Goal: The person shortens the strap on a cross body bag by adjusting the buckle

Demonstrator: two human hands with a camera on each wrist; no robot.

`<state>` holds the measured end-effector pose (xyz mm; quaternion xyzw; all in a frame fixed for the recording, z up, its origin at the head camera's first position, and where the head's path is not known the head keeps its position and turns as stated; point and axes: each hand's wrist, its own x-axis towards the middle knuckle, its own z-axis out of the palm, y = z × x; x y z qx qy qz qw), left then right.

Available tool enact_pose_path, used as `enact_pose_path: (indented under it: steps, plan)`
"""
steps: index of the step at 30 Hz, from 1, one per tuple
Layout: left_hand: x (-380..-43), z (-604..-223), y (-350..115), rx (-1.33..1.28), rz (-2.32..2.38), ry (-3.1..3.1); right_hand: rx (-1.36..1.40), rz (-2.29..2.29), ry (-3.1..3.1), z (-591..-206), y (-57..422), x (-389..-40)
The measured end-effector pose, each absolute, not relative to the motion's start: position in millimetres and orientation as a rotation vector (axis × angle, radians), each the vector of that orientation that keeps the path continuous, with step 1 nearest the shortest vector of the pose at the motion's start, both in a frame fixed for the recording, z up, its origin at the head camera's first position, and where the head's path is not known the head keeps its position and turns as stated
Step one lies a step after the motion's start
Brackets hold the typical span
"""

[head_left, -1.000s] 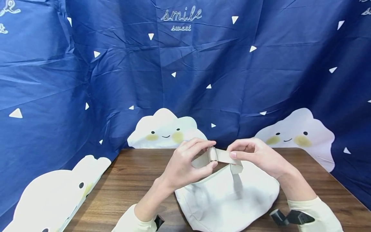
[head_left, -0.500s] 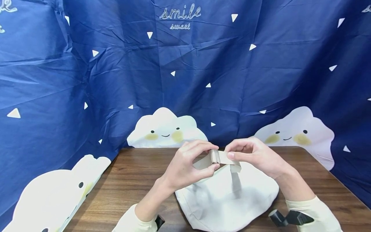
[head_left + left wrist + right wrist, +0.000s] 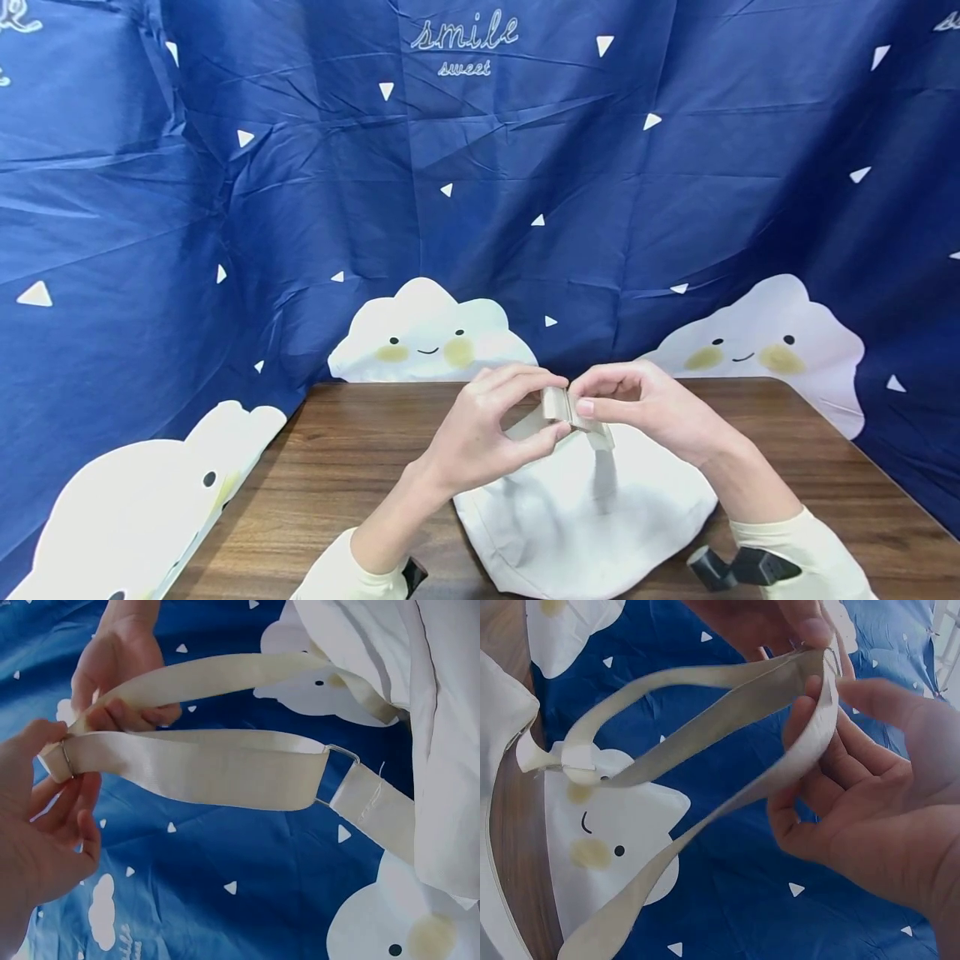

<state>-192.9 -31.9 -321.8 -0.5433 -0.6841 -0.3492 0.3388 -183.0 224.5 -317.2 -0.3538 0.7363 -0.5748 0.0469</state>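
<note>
A white bag (image 3: 585,525) lies on the table, its cream strap (image 3: 225,772) raised off it. My left hand (image 3: 476,429) pinches a metal slider buckle (image 3: 68,759) on the strap between thumb and fingers. Close by on the right, my right hand (image 3: 660,412) pinches the strap just beside the buckle, thumb in front. In the left wrist view, a looped length of strap runs to a rectangular metal ring (image 3: 345,753) joined to a short tab at the bag. In the right wrist view, my fingertips partly cover the buckle.
The brown wooden table (image 3: 360,433) lies under the bag. Behind and to the sides hangs a blue cloth (image 3: 480,208) with white clouds and triangles. A dark wrist camera mount (image 3: 742,568) sits on the right sleeve.
My right hand has moved left along the strap toward the buckle, and the strap between my hands is shorter. The buckle has tilted. My left hand keeps its grip, barely shifting.
</note>
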Motion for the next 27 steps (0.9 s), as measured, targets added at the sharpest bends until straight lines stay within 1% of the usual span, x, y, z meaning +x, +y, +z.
enact_pose_path:
  steps: [12, 27]
  plan:
    - [-191, -315, -35, -1.427, -1.074, -1.736, -1.036, -1.761, 2.290, -324, 239, -193]
    - [-190, -318, -33, -1.487, -1.184, -1.750, -1.088, -1.880, 2.147, -322, 223, -185]
